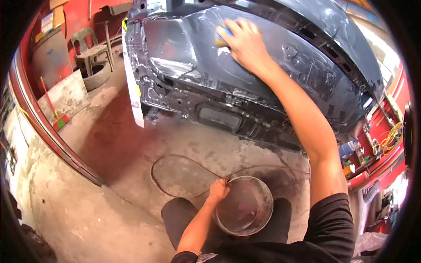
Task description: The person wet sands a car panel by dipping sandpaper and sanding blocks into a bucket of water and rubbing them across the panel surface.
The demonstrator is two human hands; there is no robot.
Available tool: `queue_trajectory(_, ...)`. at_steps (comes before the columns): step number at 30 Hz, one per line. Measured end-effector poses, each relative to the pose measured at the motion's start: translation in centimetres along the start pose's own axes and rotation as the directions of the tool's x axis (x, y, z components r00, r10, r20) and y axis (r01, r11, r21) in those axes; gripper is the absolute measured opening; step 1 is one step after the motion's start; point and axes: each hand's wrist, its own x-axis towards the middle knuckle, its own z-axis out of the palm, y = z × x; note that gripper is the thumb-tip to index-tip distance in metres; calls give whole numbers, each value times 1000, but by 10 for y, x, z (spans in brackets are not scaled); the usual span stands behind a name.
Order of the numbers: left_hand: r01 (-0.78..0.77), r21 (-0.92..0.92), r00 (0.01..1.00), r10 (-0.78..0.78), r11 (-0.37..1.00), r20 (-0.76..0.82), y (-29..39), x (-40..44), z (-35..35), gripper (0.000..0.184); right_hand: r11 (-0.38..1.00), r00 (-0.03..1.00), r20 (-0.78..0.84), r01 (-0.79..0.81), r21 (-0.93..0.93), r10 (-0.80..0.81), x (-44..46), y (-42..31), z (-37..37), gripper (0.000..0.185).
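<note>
My right hand (246,46) is pressed against a dark grey car body panel (302,74), its fingers closed around a sponge (220,42) with yellow and blue showing. Wet, shiny streaks run over the panel around it. Lower down, my left hand (218,191) grips the rim of a round bucket (270,199) that stands between my knees. Murky liquid seems to be inside the bucket. A thin dark hose (153,175) loops over the floor and passes close to my left fingers; whether they touch it I cannot tell.
A strip of white paper or tape (134,96) hangs from the car's left edge. On the left are a plastic chair (87,48), a tyre (97,78) and a red-handled broom (50,101). At right, a cluttered shelf (366,164) holds bottles near a coiled yellow cord (391,138).
</note>
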Motion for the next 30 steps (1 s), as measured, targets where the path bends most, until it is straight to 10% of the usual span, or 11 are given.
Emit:
queue_trajectory(18, 23, 23, 1000, -24, 999, 8, -5, 0, 11, 34, 988, 978, 157, -123, -95, 137, 58, 6, 7, 57)
queue_trajectory(30, 13, 24, 999, -14, 1000, 41, -16, 2, 26, 35, 984, 983, -131, -108, 141, 126, 48, -35, 33, 52)
